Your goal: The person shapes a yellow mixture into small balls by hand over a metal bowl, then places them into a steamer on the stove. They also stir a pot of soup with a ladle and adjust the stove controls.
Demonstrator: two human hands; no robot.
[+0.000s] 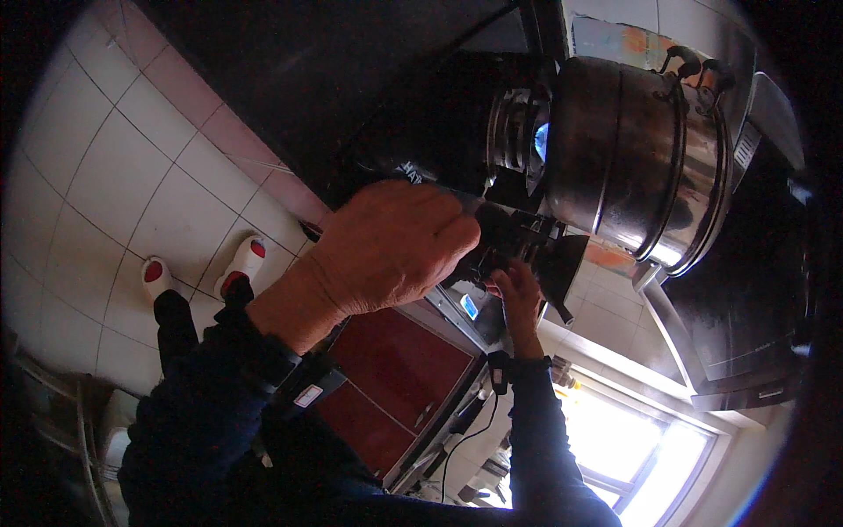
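Observation:
The view is turned sideways, with the floor at the left. My left hand [395, 247] is a loose fist at the front of a gas stove [454, 118]; its fingers are hidden beneath it. My right hand [520, 293] has bent fingers at a dark part of the stove's other side, and shadow hides what they touch. Beside it is a dark, flared pan [563, 267], apparently a wok, with a handle sticking out. A large steel pot [619, 151] with paired handles stands on the other burner [517, 135], where a blue flame [541, 141] burns.
A dark range hood [737, 309] overhangs the stove. A small lit screen [469, 307] glows near my right hand. Dark red cabinet doors [402, 362] lie below the counter. A black cable [454, 454] hangs near my right arm. A bright window [619, 441] is at lower right.

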